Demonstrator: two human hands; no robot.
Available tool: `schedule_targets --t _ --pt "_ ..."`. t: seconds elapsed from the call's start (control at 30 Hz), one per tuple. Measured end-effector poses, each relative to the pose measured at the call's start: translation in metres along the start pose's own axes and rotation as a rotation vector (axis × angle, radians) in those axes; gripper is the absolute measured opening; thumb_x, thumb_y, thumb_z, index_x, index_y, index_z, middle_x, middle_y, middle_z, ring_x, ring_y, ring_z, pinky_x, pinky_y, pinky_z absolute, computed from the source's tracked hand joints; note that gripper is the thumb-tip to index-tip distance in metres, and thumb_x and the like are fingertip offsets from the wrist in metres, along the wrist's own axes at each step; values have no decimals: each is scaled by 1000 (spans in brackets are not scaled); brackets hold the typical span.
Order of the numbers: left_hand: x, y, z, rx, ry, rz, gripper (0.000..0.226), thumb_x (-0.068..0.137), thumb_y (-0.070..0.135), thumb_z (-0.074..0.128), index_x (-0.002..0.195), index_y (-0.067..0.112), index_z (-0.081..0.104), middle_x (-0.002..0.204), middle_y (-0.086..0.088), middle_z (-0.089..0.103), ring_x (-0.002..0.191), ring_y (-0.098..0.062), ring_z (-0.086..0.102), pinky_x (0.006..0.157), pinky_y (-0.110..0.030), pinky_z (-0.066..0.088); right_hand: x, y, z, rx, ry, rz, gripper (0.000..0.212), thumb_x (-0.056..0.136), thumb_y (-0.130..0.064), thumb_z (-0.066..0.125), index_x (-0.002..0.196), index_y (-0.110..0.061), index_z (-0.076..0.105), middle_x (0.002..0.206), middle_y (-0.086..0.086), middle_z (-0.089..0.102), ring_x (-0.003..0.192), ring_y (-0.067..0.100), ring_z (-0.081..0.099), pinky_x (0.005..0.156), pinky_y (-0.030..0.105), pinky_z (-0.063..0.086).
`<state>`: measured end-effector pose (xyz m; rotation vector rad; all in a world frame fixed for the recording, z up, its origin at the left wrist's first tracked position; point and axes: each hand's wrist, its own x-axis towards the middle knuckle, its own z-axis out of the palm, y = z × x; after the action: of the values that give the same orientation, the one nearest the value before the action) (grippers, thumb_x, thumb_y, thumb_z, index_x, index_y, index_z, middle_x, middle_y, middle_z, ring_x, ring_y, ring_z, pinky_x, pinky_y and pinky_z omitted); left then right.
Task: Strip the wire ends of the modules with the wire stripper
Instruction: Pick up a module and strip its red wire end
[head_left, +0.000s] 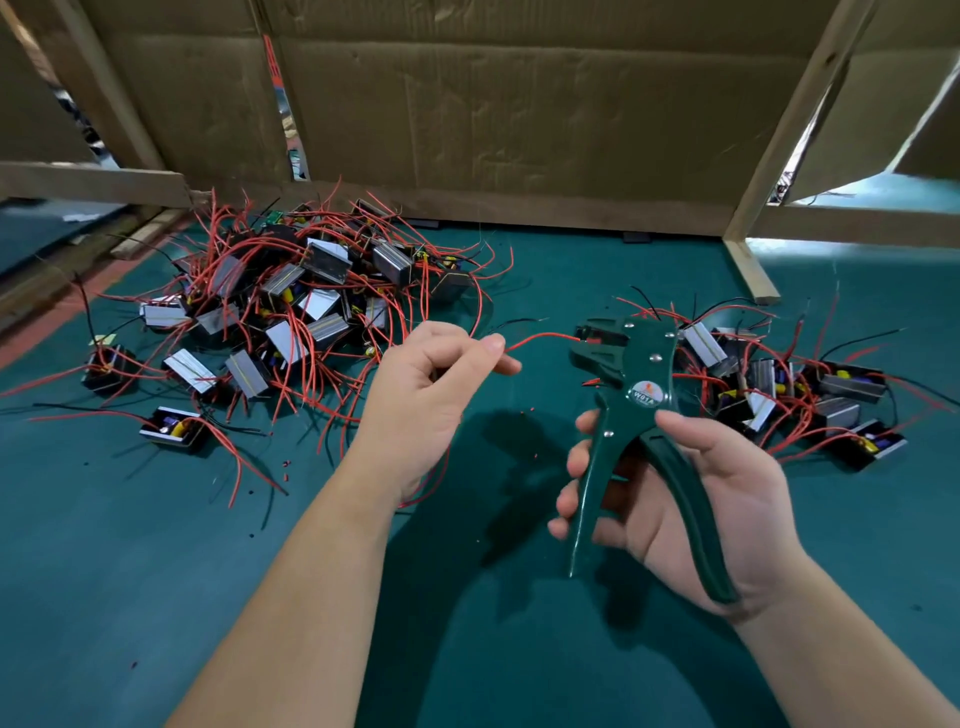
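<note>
Pinches a red wire (540, 339) between the thumb and first finger of the left hand (426, 395), just left of the middle, with the other fingers curled in. Holds the pinch close to the wire's end, likely to steer that end straight in. Cannot tell about any module inside that palm.

Wraps the right hand (691, 509), at about four o'clock, round both handles of the green wire stripper (644, 395). Holds the handles wide apart, not squeezed, likely to leave the mouth at the top ready for the wire. Points that mouth toward nine o'clock, with the wire end just reaching it. Holds the two hands apart, joined only by the wire. Looks like the step of feeding the end in, with a squeeze needed next.

Shows a big heap of modules (291, 301) at ten o'clock, wires poking out all ways, likely waiting for a turn. Shows a small heap (810, 389) at three o'clock, behind the stripper, maybe the finished ones. Has tiny red bits (285, 464) lying on the green mat (156, 571), likely peeled-off skin. Puts cardboard (493, 130) at twelve o'clock like a wall.
</note>
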<state>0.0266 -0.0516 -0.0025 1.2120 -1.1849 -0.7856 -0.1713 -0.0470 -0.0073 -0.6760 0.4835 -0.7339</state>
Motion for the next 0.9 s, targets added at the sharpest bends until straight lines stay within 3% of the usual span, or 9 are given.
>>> schedule_targets --t 0.2,0.47,0.9 --pt "1 -1 -4 45 10 17 19 85 28 66 68 31 75 84 6 42 64 -6 43 63 -26 31 -2 4 3 -10 -119 49 53 61 -32 81 102 -3 67 84 22 61 71 38 63 69 51 54" --pt "1 -2 -2 39 12 7 20 88 20 64 72 27 74 85 4 41 67 -8 43 63 -25 31 -3 4 6 -110 -12 -40 53 56 -40 86 93 -7 68 77 19 59 63 35 62 60 47 53" --pt "2 -3 -3 71 50 53 19 88 20 65 73 29 74 85 4 41 67 -8 42 62 -24 30 -3 6 4 -201 -7 -75 55 64 -42 84 98 -3 63 80 22 60 64 36 62 64 49 53"
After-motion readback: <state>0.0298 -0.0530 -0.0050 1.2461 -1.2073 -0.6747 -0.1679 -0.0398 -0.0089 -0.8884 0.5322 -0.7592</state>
